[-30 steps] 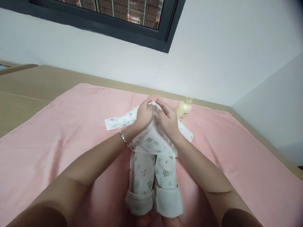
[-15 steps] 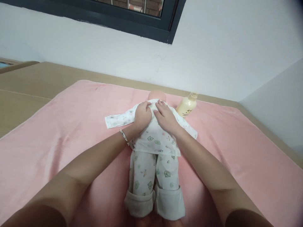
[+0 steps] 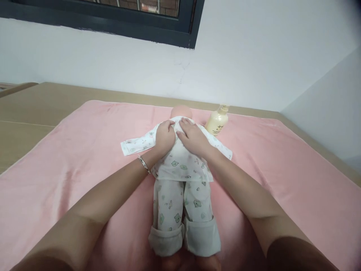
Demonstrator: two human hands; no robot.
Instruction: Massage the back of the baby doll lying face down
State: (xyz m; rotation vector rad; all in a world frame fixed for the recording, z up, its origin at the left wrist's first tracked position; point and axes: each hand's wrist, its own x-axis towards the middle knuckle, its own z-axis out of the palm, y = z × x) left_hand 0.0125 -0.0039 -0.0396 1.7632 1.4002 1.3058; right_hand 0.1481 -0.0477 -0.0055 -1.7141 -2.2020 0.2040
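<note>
A doll in a white patterned top (image 3: pixel 180 165) and matching trousers (image 3: pixel 170 203) with rolled cuffs lies on a pink blanket (image 3: pixel 93 158), its head (image 3: pixel 181 111) toward the wall. On the upper left of the top rests my left hand (image 3: pixel 165 137), fingers curled in against the cloth; whether they pinch any fabric is hidden. My right hand (image 3: pixel 194 138) lies flat on the upper right of the top, fingers apart, holding nothing. Both sleeves of the top spread out sideways. A silver bracelet (image 3: pixel 144 165) circles my left wrist.
A pale yellow pump bottle (image 3: pixel 217 121) stands on the blanket right of the doll's head. Behind the wooden surface (image 3: pixel 56 98) rises a white wall (image 3: pixel 239 56) with a dark window frame (image 3: pixel 180 35).
The camera view has shifted a little, so the doll, bottle and window appear slightly further left. Both hands remain on the top, in nearly the same pose.
</note>
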